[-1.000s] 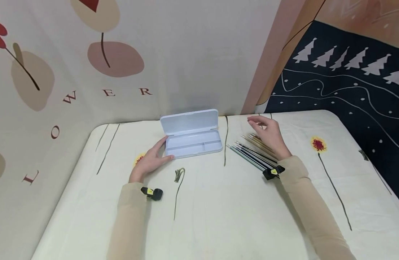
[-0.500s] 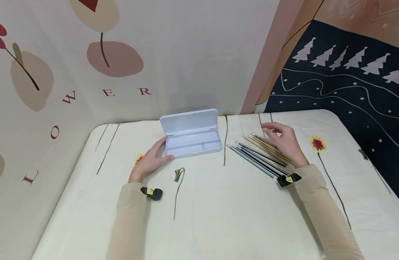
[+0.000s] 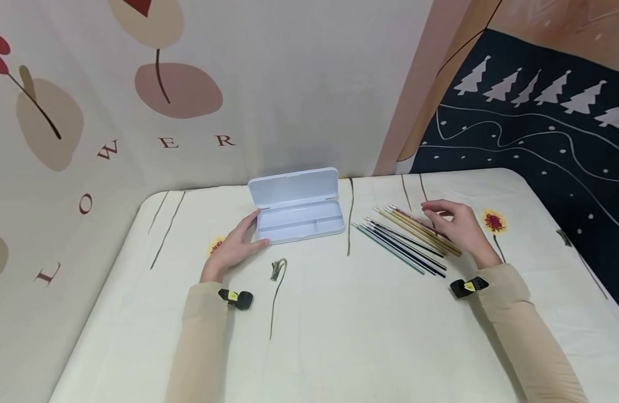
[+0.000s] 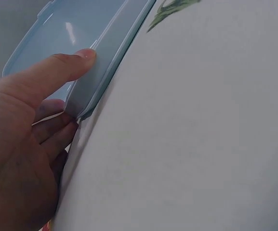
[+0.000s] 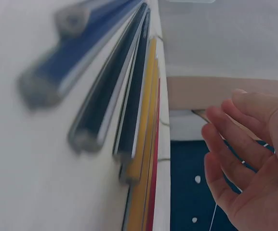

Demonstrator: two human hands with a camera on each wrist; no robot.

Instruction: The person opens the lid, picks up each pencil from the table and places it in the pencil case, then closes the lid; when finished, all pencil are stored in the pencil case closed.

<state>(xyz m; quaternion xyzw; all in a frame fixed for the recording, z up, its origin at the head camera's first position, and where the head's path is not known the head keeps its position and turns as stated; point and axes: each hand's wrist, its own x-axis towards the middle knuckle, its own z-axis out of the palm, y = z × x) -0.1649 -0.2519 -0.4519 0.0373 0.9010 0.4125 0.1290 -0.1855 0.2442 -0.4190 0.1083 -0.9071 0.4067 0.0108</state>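
A pale blue pencil case [image 3: 299,219] lies with its lid [image 3: 293,188] raised at the back of the table. Inside its tray are long compartments and a small one at the right, with nothing in them. My left hand [image 3: 233,253] holds the left end of the case. In the left wrist view the thumb [image 4: 81,61] lies over the front rim, the other fingers bent at the end wall. Several pencils [image 3: 400,243], green, black, blue, yellow and red, lie fanned on the cloth. Just right of them my right hand [image 3: 458,225] hovers with loosely bent, empty fingers.
The white tablecloth [image 3: 319,324] carries printed flowers and stems. Behind the case a patterned cloth backdrop [image 3: 289,101] rises close to the lid. A dark cloth with white trees [image 3: 541,129] hangs at the right. Each wrist wears a small black camera [image 3: 239,299].
My right hand has drawn back to the right and toward me, away from over the pencils, uncovering their near ends. My left hand and the case have stayed put.
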